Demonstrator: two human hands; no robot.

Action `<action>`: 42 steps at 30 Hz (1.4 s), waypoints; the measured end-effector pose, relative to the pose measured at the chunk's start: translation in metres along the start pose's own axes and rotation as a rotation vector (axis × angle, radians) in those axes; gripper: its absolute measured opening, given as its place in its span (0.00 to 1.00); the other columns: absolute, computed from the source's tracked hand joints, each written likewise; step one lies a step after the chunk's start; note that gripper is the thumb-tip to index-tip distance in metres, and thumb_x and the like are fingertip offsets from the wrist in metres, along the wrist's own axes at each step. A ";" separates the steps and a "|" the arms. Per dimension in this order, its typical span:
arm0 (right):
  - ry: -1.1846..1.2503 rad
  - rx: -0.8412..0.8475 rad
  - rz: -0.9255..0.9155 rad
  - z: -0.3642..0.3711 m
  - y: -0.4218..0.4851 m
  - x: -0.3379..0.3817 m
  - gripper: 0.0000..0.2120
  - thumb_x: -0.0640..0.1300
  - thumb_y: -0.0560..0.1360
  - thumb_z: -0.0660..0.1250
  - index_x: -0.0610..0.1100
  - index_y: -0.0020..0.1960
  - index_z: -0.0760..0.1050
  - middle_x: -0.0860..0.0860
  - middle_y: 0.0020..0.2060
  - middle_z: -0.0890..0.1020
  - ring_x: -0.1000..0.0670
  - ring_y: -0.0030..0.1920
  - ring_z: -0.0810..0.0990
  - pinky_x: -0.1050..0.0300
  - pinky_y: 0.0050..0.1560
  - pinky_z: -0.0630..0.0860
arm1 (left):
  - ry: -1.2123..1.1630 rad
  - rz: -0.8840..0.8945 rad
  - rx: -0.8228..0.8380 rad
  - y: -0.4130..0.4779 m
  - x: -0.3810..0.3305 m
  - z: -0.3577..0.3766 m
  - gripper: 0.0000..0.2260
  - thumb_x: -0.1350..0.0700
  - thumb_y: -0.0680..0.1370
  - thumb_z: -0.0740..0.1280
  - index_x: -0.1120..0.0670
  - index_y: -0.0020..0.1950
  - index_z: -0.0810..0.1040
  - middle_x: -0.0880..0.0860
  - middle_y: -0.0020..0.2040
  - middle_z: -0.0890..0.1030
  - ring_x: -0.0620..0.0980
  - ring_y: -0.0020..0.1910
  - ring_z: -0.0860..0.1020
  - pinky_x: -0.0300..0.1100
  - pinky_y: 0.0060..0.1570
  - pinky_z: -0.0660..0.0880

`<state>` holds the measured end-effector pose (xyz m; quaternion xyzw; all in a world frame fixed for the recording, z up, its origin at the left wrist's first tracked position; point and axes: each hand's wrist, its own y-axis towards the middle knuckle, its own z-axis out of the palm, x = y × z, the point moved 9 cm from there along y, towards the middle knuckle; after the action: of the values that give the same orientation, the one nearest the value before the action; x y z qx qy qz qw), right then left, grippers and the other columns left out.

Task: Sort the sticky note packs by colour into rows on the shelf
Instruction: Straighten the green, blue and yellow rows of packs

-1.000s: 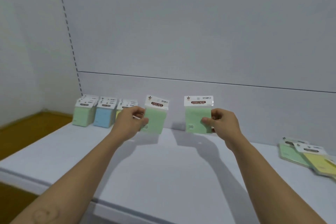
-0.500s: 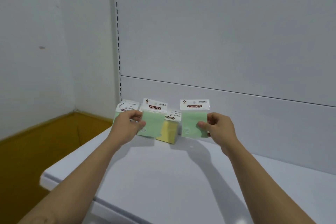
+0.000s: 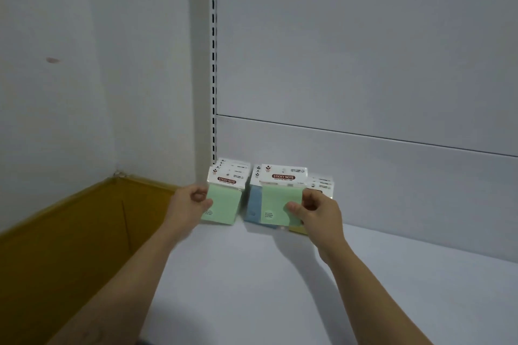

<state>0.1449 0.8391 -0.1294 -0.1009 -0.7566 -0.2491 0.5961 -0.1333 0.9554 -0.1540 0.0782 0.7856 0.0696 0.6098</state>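
Observation:
My left hand (image 3: pixel 190 204) pinches a green sticky note pack (image 3: pixel 224 202) at its left edge, at the front of the green row (image 3: pixel 234 166) in the shelf's back left corner. My right hand (image 3: pixel 316 211) pinches a second green pack (image 3: pixel 276 202) by its right edge, holding it upright in front of the blue row (image 3: pixel 253 204). Only a sliver of the yellow row (image 3: pixel 321 183) shows behind my right hand.
The white shelf (image 3: pixel 280 288) stretches toward me and to the right. A slotted upright (image 3: pixel 214 64) and the back panel (image 3: pixel 364 64) close off the rear. Left of the shelf edge lies brown floor (image 3: pixel 70 232) below a white wall.
Both hands carried their green packs leftward to the rows in the corner. The left pack now stands at the front of the green row; the right pack now covers the blue row.

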 end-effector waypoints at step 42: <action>-0.046 -0.040 -0.077 0.052 -0.024 -0.013 0.08 0.38 0.67 0.76 0.45 0.43 0.80 0.53 0.35 0.81 0.58 0.33 0.74 0.65 0.40 0.73 | 0.073 0.281 0.075 -0.033 -0.024 0.033 0.14 0.54 0.71 0.75 0.46 0.55 0.78 0.42 0.47 0.81 0.42 0.45 0.78 0.28 0.40 0.69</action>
<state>0.0933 0.8456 -0.1562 -0.0894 -0.7683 -0.2844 0.5664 -0.0970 0.9185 -0.1458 0.2076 0.7905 0.1278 0.5618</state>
